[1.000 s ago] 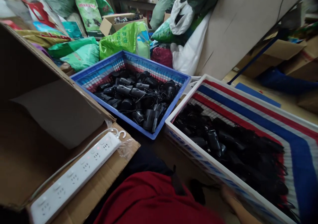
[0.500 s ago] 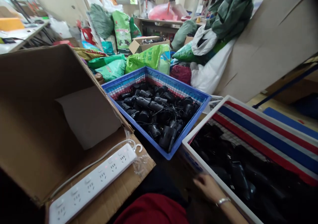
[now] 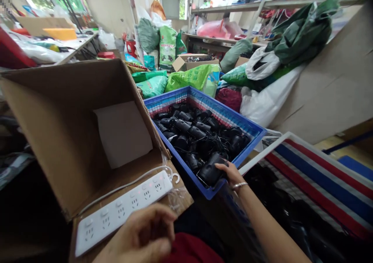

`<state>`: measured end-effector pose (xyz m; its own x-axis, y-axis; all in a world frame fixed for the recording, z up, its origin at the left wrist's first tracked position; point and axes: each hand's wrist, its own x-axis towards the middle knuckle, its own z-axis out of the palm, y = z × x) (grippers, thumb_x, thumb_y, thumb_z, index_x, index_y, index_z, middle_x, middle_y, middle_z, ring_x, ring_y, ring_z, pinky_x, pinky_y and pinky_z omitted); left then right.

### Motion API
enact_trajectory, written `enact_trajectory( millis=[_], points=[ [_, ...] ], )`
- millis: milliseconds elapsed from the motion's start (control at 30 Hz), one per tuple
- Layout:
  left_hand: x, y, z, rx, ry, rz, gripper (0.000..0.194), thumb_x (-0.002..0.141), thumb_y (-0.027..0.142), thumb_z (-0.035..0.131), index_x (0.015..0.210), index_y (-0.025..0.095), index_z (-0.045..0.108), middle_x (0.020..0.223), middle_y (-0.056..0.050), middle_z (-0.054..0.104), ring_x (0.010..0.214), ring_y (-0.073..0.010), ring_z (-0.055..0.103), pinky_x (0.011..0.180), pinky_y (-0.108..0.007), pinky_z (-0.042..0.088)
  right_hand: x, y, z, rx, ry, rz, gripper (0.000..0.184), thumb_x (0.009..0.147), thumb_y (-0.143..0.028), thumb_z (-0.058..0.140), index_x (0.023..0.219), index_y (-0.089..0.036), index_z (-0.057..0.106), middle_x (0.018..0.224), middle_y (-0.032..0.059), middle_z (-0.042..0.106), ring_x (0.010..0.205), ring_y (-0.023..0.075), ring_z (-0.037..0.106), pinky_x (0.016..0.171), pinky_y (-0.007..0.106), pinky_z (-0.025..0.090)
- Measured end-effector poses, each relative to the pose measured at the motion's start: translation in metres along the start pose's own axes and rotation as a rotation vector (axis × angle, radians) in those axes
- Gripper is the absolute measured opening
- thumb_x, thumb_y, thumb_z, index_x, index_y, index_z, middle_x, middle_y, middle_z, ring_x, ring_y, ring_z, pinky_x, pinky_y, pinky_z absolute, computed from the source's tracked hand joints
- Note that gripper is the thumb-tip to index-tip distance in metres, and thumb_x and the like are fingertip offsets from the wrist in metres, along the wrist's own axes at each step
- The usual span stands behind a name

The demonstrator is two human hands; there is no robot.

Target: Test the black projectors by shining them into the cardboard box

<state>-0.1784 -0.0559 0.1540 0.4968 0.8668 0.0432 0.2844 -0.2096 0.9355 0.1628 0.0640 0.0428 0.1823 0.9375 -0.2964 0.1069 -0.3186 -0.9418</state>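
My right hand (image 3: 230, 173), with a silver bracelet at the wrist, grips a black cylindrical device (image 3: 211, 170) at the near corner of the blue crate (image 3: 208, 193). Its thumb and fingers are around the device's right end; some fingertips are hidden. More black cylindrical devices with thin cables (image 3: 182, 125) lie heaped in that crate. In the foreground my left hand (image 3: 142, 234) is loosely curled, with a gap between thumb and fingers and nothing in it. Just beyond it a white power strip (image 3: 126, 206) lies on a cardboard flap.
An open cardboard box (image 3: 62, 100) stands on the left, a loose sheet (image 3: 124, 134) inside. A white-rimmed crate (image 3: 262, 154) of dark items sits at the right. Filled sacks (image 3: 189, 78) and a shelf (image 3: 230, 8) are behind the blue crate.
My right hand has moved from beside the white-rimmed crate up to the blue crate and taken hold of a device. My left hand has come into view. The camera view has shifted.
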Motion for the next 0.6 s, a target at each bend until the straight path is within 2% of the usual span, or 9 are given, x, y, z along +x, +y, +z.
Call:
enact_trajectory(
  millis=[67,133,200,267,333,400,467,533,600],
  points=[
    [0.026,-0.002,0.017,-0.099,0.026,-0.076,0.036,0.091,0.042,0.044,0.121,0.024,0.051,0.091,-0.008,0.066,0.074,-0.0178,0.064,0.063,-0.033,0.054,-0.025,-0.014,-0.001,0.117,-0.098,-0.047,0.067,0.058,-0.061,0.065,0.106,-0.013,0.061,0.086,0.0111,0.071,0.079,0.0282,0.068,0.074,0.042,0.053],
    [0.047,-0.004,0.035,-0.402,0.078,-0.242,0.055,0.08,0.05,0.058,0.124,0.018,0.048,0.097,-0.011,0.063,0.081,-0.0193,0.063,0.07,-0.034,0.052,-0.051,-0.029,0.004,0.2,-0.173,-0.099,0.076,0.056,-0.064,0.066,0.114,-0.016,0.058,0.095,0.0119,0.07,0.083,0.0293,0.067,0.074,0.042,0.053],
    [0.061,-0.007,0.048,-0.556,0.092,-0.321,0.072,0.073,0.054,0.065,0.131,0.018,0.04,0.104,-0.011,0.06,0.087,-0.0195,0.061,0.076,-0.035,0.051,-0.073,-0.043,0.016,0.298,-0.268,-0.128,0.085,0.052,-0.058,0.074,0.124,-0.02,0.051,0.106,0.0108,0.068,0.089,0.0296,0.066,0.077,0.042,0.052],
    [0.066,-0.011,0.055,-0.627,0.088,-0.361,0.075,0.07,0.056,0.066,0.129,0.018,0.039,0.098,-0.009,0.06,0.082,-0.0186,0.061,0.069,-0.031,0.051,-0.088,-0.052,0.031,0.419,-0.376,-0.124,0.091,0.051,-0.052,0.079,0.131,-0.024,0.045,0.113,0.0095,0.065,0.093,0.0293,0.065,0.08,0.042,0.051],
    [0.066,-0.015,0.056,-0.664,0.12,-0.406,0.069,0.069,0.058,0.066,0.12,0.018,0.043,0.082,-0.003,0.062,0.064,-0.0144,0.06,0.056,-0.026,0.048,-0.097,-0.057,0.046,0.511,-0.425,-0.109,0.088,0.055,-0.048,0.08,0.132,-0.026,0.045,0.115,0.0083,0.064,0.095,0.0282,0.064,0.083,0.042,0.05],
    [0.064,-0.018,0.052,-0.684,0.204,-0.456,0.058,0.068,0.058,0.067,0.104,0.019,0.044,0.062,0.005,0.057,0.044,-0.0088,0.051,0.044,-0.021,0.042,-0.101,-0.059,0.057,0.519,-0.38,-0.12,0.082,0.057,-0.044,0.081,0.13,-0.026,0.047,0.112,0.0071,0.066,0.095,0.0272,0.064,0.083,0.041,0.05],
    [0.062,-0.018,0.047,-0.66,0.295,-0.487,0.047,0.067,0.052,0.07,0.087,0.021,0.041,0.049,0.01,0.05,0.034,-0.0056,0.041,0.038,-0.018,0.034,-0.104,-0.059,0.064,0.451,-0.313,-0.154,0.081,0.056,-0.038,0.083,0.128,-0.026,0.05,0.109,0.0062,0.067,0.095,0.0271,0.064,0.084,0.041,0.05],
    [0.062,-0.014,0.043,-0.569,0.366,-0.506,0.04,0.068,0.043,0.069,0.076,0.022,0.036,0.046,0.012,0.046,0.032,-0.0042,0.038,0.036,-0.016,0.03,-0.105,-0.058,0.069,0.304,-0.249,-0.233,0.078,0.055,-0.033,0.084,0.126,-0.026,0.052,0.111,0.0054,0.065,0.099,0.0276,0.062,0.087,0.041,0.049],
    [0.062,-0.009,0.041,-0.453,0.374,-0.515,0.035,0.071,0.036,0.067,0.073,0.022,0.034,0.047,0.012,0.047,0.032,-0.0043,0.039,0.035,-0.016,0.029,-0.105,-0.054,0.075,0.106,-0.187,-0.383,0.074,0.057,-0.028,0.082,0.125,-0.028,0.053,0.121,0.0048,0.057,0.111,0.028,0.055,0.095,0.042,0.044]
  ],
)
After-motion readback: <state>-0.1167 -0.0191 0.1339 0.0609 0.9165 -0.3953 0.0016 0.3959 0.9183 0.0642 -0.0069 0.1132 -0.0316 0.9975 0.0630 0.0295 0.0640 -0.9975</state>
